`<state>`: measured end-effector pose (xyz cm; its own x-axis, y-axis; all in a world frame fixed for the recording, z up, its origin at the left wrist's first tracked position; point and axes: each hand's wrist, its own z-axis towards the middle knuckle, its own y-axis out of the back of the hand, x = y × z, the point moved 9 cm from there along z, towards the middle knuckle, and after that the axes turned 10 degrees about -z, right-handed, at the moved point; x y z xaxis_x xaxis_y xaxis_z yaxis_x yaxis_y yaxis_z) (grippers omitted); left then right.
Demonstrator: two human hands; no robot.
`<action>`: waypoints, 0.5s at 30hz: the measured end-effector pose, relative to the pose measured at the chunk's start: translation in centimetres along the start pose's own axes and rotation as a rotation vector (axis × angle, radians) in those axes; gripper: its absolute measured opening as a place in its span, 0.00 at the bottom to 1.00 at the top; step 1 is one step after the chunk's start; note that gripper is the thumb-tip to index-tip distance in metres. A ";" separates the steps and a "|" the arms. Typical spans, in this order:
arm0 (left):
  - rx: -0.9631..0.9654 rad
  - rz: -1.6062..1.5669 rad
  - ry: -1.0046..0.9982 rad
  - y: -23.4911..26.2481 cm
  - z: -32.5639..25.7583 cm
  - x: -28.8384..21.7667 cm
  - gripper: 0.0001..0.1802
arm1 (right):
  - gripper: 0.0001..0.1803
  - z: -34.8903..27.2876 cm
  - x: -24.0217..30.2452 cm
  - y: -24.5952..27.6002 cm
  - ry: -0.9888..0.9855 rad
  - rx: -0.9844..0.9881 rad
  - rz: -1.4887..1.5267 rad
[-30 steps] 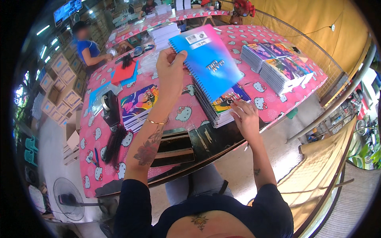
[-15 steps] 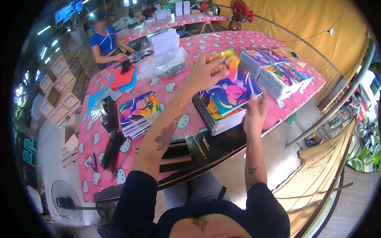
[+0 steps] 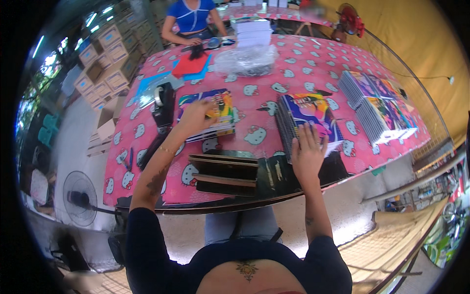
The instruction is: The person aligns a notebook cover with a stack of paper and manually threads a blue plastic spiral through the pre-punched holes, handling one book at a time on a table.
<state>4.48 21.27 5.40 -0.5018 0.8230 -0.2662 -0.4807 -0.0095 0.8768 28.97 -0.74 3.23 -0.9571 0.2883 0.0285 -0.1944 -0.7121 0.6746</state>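
While my left hand (image 3: 196, 116) lies on the small stack of colourful notebooks (image 3: 208, 115) at my left, my right hand (image 3: 307, 153) rests flat on the taller stack of spiral notebooks (image 3: 306, 122) in front of me. The fingers of the right hand are spread and loose, not closed around anything; I think they press on the near edge of the top cover so that the pile does not slide. The left fingers are curled over the far part of the top notebook, but I cannot tell if they really grip it or only touch it.

Both stacks sit on the pink table cloth with cat faces (image 3: 303, 73), near the table edge, I suppose because there I reach them without leaning. Between the two stacks, close to my body, stands a dark wooden rack (image 3: 223, 174) with flat shelves. A black tape dispenser (image 3: 164, 103) stands just beside the left stack, on its outer side.

Further to the right, well apart from my hands, more rows of notebooks (image 3: 377, 103) lie in neat piles. At the far side there is a clear plastic bag (image 3: 245, 60) and a white paper stack (image 3: 252, 30), and a person in a blue shirt (image 3: 192, 17) works there with red and blue sheets (image 3: 192, 64). On the floor at the left stands a fan (image 3: 81, 196), with cardboard boxes (image 3: 100, 63) behind.
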 end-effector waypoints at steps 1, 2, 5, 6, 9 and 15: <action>-0.053 0.028 -0.030 -1.1 -3.4 2.5 0.18 | 0.23 0.2 0.9 0.9 -0.002 -0.056 0.031; -0.099 0.044 -0.066 -1.6 -5.7 3.8 0.17 | 0.23 0.6 2.4 1.5 0.036 -0.049 0.140; -0.154 0.119 -0.067 -1.9 -6.7 2.9 0.15 | 0.23 0.3 7.1 2.5 0.129 -0.005 0.418; -0.131 0.149 -0.086 -2.1 -7.0 2.6 0.13 | 0.23 0.1 8.7 2.1 0.159 0.011 0.498; -0.294 0.142 -0.059 2.7 -6.9 -1.3 0.14 | 0.30 0.5 9.9 1.4 0.123 0.051 0.718; -0.421 -0.078 -0.373 8.5 -5.5 -15.0 0.17 | 0.14 -2.2 7.3 -4.2 -0.359 0.331 1.436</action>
<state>3.95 5.69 14.61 -0.2025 0.9744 -0.0974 -0.7896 -0.1036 0.6048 22.34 2.98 -0.99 -0.1766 -0.3332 0.9262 0.9321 -0.3588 0.0487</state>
